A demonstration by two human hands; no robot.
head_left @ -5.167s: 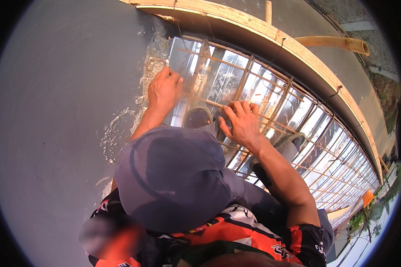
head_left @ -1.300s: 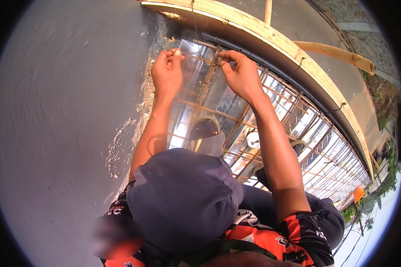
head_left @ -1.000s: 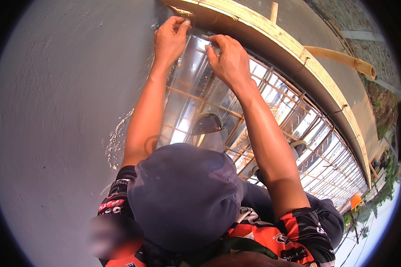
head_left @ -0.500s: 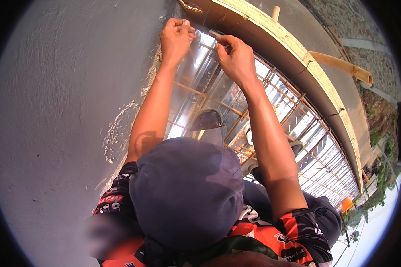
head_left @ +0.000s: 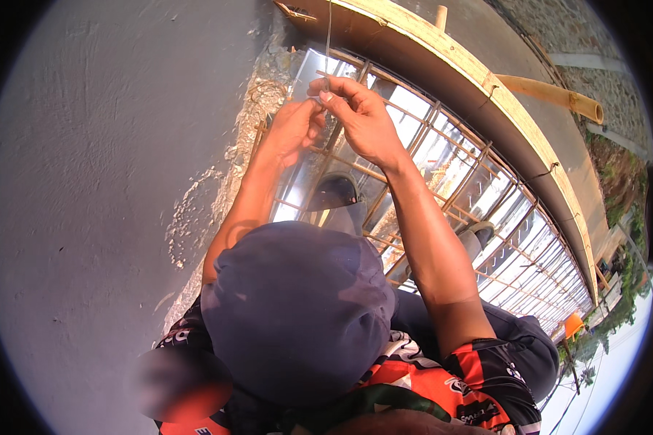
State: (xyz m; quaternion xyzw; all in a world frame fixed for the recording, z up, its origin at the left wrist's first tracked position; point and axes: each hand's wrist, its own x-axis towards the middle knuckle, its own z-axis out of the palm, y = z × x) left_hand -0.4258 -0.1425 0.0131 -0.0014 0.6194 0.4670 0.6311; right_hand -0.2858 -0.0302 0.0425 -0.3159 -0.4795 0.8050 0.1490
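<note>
The head view shows a thin wire (head_left: 328, 36) running straight up from your fingertips toward the end of the wooden form board (head_left: 442, 61) at the top of the frame. Your right hand (head_left: 363, 116) pinches the lower end of that wire between thumb and forefinger, the other fingers curled loosely behind. Your left hand (head_left: 294, 130) sits just beside it, fingertips meeting the right hand's at the same spot (whether it grips the wire too or only touches it, you cannot tell from here). Both hands are drawn narrow, closed to a pinch rather than spread.

Under the hands lies the rebar grid (head_left: 442, 181), rusty bars crossing in squares, with a shiny, reflective sheet (head_left: 421, 152) below them that mirrors the sky. The pinch point hovers over the near corner of that grid, close to where it meets the grey concrete slab (head_left: 109, 181) on your left; the slab's edge there is rough and crumbly.

Along the far side of the grid the pale form board curves away to the right, and a bamboo pole (head_left: 551, 94) lies beyond it, well apart from your hands. Your dark cap (head_left: 297, 312) fills the lower middle of the frame, with both bare forearms reaching up past it.
</note>
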